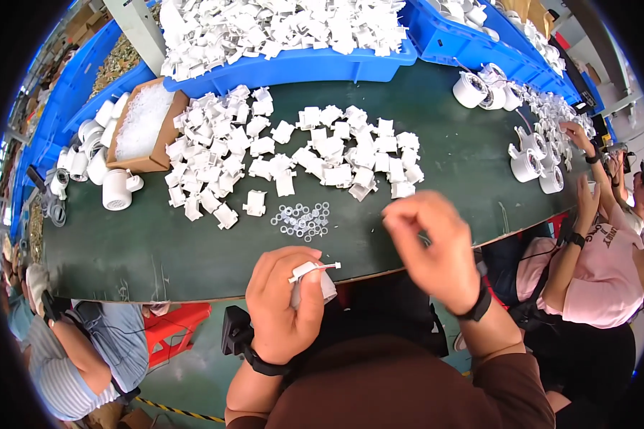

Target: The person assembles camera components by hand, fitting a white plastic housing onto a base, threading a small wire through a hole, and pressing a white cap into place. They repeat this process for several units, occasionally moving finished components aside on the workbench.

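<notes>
My left hand (283, 300) is closed around a small white plastic part (306, 274) just off the table's front edge. A thin stem with a little block at its end juts to the right from between thumb and fingers. My right hand (436, 250) hovers to the right, over the front edge, slightly blurred. Its thumb and forefinger tips come together; anything pinched there is too small to make out. In front of my left hand lies a cluster of small clear rings (304, 220). Beyond them are loose white plastic clips (255, 203) in two heaps.
A blue bin (300, 68) heaped with white parts stands at the back of the green table (451, 157). At left are a cardboard box (150, 146) of clear pieces and white cylindrical housings (118, 189); more housings (528, 163) stand right. People sit on both sides.
</notes>
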The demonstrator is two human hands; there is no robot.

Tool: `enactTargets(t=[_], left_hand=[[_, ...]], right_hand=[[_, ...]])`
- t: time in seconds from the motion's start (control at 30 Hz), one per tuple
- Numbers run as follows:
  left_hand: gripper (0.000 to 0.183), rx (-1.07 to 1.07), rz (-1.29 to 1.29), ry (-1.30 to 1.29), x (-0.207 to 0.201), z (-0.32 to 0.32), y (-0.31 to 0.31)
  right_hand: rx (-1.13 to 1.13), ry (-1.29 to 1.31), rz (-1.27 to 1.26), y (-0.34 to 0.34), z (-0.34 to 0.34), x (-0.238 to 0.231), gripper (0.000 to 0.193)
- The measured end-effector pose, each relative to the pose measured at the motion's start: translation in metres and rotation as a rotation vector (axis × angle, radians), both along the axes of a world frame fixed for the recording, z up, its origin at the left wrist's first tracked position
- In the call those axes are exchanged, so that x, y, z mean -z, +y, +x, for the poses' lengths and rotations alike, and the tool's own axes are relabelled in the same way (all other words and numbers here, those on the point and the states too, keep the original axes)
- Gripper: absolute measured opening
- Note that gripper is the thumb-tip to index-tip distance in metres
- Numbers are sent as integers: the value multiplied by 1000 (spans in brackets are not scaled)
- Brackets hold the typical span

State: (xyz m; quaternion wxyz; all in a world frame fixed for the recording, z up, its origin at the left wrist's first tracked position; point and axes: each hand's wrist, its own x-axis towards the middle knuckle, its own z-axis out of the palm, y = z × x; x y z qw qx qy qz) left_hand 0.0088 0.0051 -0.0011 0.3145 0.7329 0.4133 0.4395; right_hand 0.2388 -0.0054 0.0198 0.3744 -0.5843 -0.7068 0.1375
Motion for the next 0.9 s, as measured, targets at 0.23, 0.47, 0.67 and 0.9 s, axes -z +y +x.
enactTargets(t=[0.23,0.47,0.67,0.9], left_hand=[[8,2,5,-45,4,2,2],[19,51,-226,-157,-2,-1,-5],[18,277,-525,-436,-5,0,-9],[13,157,-356,-320,-6,-8,-10]], right_hand=[[82,-289,120,20,26,16,29],[-40,608,-366,5,14,-6,34],[-217,561,-299,-17,-27,2,43],[-279,694,-507,-13,-36,1,37]])
